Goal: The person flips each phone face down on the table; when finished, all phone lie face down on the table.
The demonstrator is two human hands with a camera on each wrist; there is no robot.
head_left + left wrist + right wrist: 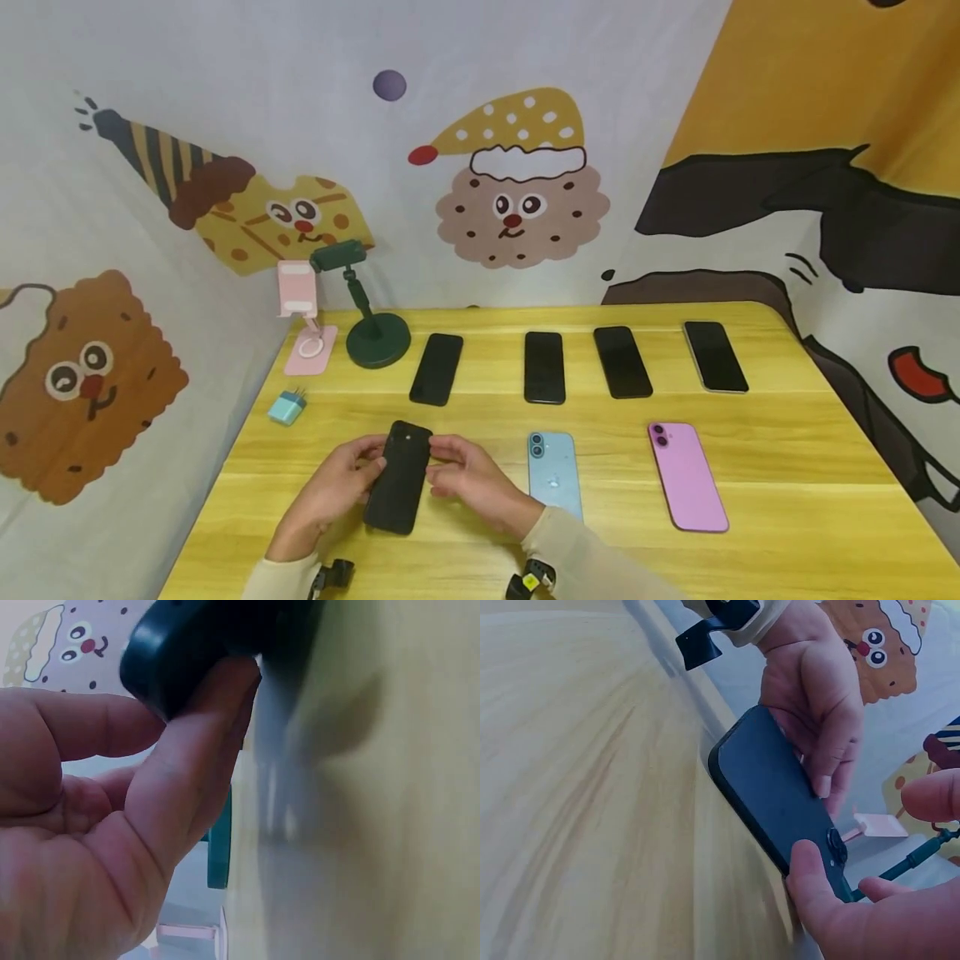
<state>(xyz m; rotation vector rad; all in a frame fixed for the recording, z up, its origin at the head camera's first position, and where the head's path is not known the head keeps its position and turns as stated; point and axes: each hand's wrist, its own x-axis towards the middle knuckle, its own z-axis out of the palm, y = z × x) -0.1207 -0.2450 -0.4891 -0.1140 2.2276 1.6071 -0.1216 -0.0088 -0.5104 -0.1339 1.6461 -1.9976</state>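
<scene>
A black smartphone point(397, 483), back and camera toward me, is tilted off the tabletop. My left hand point(341, 483) grips its left edge, with the thumb on the back and fingers around the side. In the left wrist view the dark end of this smartphone point(161, 664) sits between thumb and fingers. My right hand point(476, 483) is at the opposite edge near the camera end, fingers fairly straight. The right wrist view shows the right thumb point(810, 874) overlapping the phone's edge beside the camera, another finger standing apart.
A light blue phone point(555, 471) lies by my right forearm, and a pink phone point(690, 479) farther right. Several dark phones, including one at far right point(716, 357), line the back. Behind at left are a green stand point(378, 340), a pink stand point(298, 287) and a blue charger point(287, 407).
</scene>
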